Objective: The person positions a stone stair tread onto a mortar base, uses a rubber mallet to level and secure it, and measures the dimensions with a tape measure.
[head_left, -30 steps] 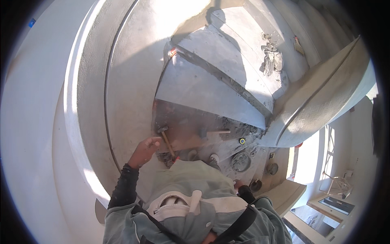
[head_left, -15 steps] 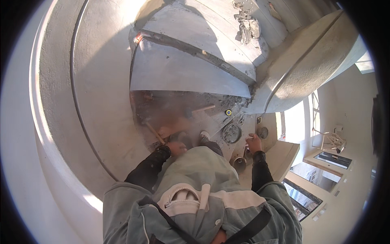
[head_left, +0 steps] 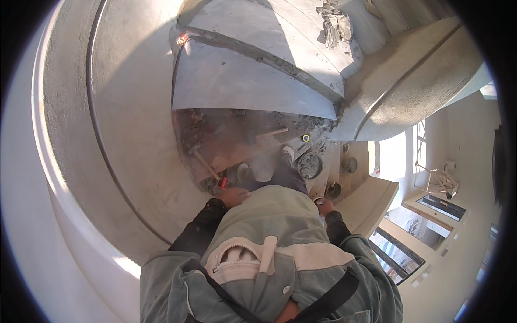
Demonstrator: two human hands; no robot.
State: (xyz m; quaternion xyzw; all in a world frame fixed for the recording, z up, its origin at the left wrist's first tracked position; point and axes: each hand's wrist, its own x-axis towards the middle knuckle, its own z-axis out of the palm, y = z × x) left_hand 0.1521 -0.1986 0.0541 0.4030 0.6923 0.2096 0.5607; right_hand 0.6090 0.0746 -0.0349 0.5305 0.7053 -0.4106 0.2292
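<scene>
My left hand (head_left: 235, 197) lies against the front of my clothes, fingers loosely extended, and no object shows in it. Just beyond it, a hammer (head_left: 206, 164) with a wooden handle rests on the dusty floor, and a small red piece (head_left: 223, 183) shows beside the handle's near end. Close to my right hip, my right hand (head_left: 325, 208) has its fingers curled in; a small pale edge shows at them, too little to name. A second wooden-handled tool (head_left: 272, 132) and a round yellow-and-black item (head_left: 306, 138), perhaps a tape measure, lie farther off.
A bucket of grey mix (head_left: 310, 165) stands right of my feet, with a smaller container (head_left: 333, 190) behind my right hand and another round one (head_left: 350, 164) beyond. Pale curved steps (head_left: 247, 89) rise ahead between a curved left wall (head_left: 129, 124) and a right parapet (head_left: 409, 91).
My right hand has come in from the right toward my hip. My left hand stays near my front, and the red piece by the hammer handle has come into sight. The view has shifted slightly.
</scene>
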